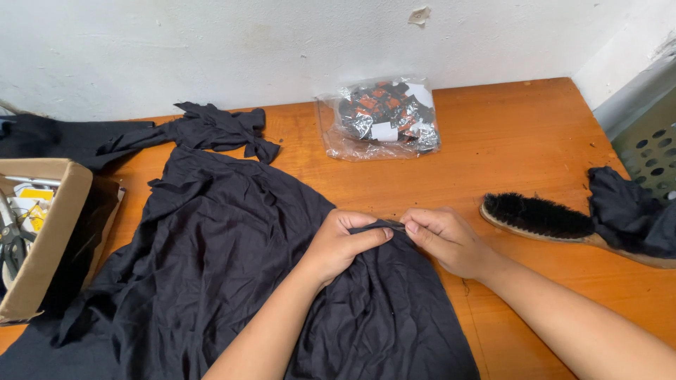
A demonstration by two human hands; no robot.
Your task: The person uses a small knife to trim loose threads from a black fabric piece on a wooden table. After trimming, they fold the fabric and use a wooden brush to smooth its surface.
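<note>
A crumpled black garment lies spread over the left and middle of an orange wooden table. My left hand pinches a fold of the cloth at its right edge, fingers closed on it. My right hand grips the same fold from the other side, thumb and fingers closed, so the two hands almost touch. Both forearms reach in from the bottom of the view.
A clear plastic bag of small black and orange tags sits near the wall. A wooden brush with black bristles lies to the right, beside a bunched black cloth. An open cardboard box stands at the left edge.
</note>
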